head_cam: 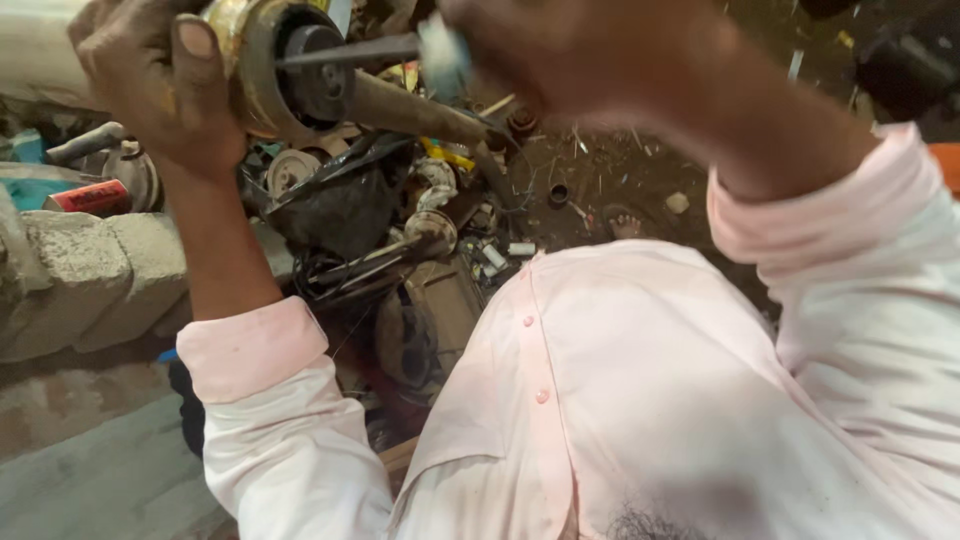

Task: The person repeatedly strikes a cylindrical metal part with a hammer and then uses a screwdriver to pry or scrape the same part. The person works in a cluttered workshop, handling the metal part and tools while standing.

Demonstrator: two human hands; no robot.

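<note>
My left hand grips a worn, round metal machine part with a dark hub in its middle, held up close to the camera. A long brown shaft runs from the part down to the right. My right hand is blurred at the top and holds a thin dark tool whose tip rests against the hub. Both arms wear rolled pale pink sleeves, and the pink shirt front fills the lower right.
Below the hands lies a heap of scrap: black plastic sheeting, pulleys, wires and small metal parts on dirty ground. A rough stone block sits at left, with a red can behind it. A bare foot shows beyond the shirt.
</note>
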